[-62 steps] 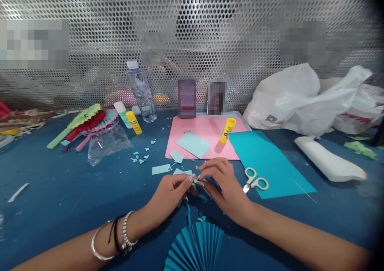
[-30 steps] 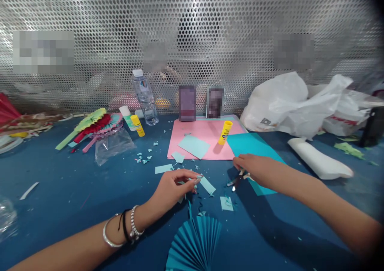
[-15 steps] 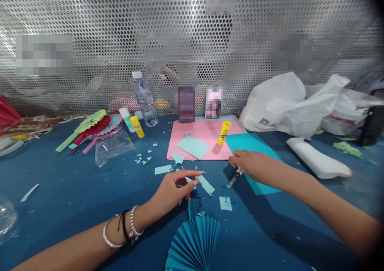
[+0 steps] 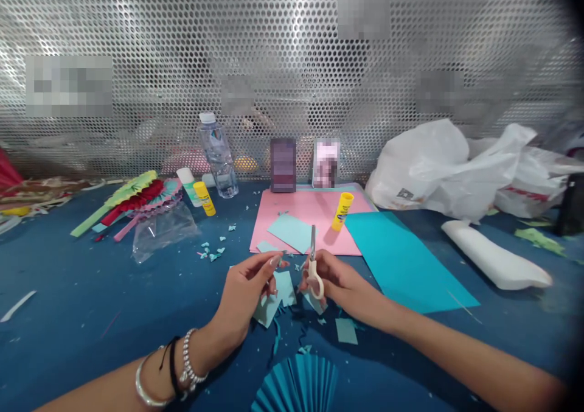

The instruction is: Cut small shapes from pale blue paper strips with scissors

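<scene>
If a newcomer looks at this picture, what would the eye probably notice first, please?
Probably the bright pink paper on the dark blue table, with the teal sheet to its right. The eye may then meet the white-handled scissors in the right hand, near the middle, and the pleated blue fan cut off by the bottom edge.

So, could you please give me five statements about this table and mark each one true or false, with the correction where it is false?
1. The right hand holds the scissors. True.
2. The pleated fan nearest the person is yellow. False: that fan is blue.
3. A yellow glue stick is on the pink paper. True.
4. The bottle is on the right side of the picture. False: the bottle is on the left.
5. A white plastic bag is on the right. True.
</scene>
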Tool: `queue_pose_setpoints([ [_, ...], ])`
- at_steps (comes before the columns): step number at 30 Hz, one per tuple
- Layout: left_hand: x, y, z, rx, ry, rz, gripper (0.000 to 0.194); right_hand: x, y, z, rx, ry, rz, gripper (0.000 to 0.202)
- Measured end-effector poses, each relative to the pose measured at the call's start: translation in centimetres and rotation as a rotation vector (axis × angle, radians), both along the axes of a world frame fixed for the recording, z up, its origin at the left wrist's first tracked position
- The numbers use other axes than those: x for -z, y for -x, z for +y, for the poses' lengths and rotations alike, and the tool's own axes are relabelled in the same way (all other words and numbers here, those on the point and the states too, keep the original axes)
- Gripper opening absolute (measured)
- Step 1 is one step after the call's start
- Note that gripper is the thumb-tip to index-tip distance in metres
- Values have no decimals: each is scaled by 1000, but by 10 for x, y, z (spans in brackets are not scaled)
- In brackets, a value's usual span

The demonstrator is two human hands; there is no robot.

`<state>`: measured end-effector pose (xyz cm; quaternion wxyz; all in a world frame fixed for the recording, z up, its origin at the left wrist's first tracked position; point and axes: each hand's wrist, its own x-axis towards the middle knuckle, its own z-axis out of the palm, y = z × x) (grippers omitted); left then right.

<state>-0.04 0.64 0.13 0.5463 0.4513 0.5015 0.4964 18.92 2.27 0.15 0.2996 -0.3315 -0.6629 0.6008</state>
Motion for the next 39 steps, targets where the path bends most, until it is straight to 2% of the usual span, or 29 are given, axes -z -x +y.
queue_pose_setpoints([
  [2, 0, 0, 0, -7, -10, -22, 22, 9, 2, 1, -30, 85, 103, 21],
  [5, 0, 0, 0, 6, 2, -24, 23, 13, -4, 2, -99, 122, 143, 30],
  [9, -1, 0, -1, -22, -29, -7, 22, 7, -12, 0, -199, -9, -76, 27],
  [13, 0, 2, -2, -6, -56, 9, 22, 2, -11, -3, -212, -176, -216, 22],
  [18, 1, 3, -2, 4, -53, 45, 21, 1, -8, -4, -210, -209, -306, 23],
  [24, 1, 5, -1, -6, -151, 163, 17, 4, -7, -4, -204, -243, -355, 23],
  [28, 2, 5, -1, 32, -123, 164, 18, 4, -6, -4, -199, -231, -343, 19],
  [34, -1, 3, -3, 153, -32, -10, 21, 4, -8, -4, -210, -141, -269, 19],
  [39, 0, 2, -4, 209, -86, -38, 14, 3, -16, 1, -335, -66, -187, 27],
])
